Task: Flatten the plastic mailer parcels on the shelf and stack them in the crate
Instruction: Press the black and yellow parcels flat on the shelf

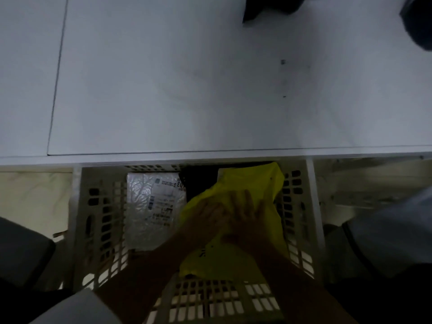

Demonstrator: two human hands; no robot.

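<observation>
Looking down through the head view, I see both palms flat on the yellow mailer (252, 183) inside the crate (100, 218). My left hand (208, 216) and right hand (247, 213) lie side by side, fingers straight, gripping nothing. The mailer's long axis runs away from me, directly under both hands, beside the white labelled parcel (154, 206). The shelf (187, 90) sits above.

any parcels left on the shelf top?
No. The white shelf top shows no parcels; the yellow mailer and the white mailer are both in the crate.
</observation>
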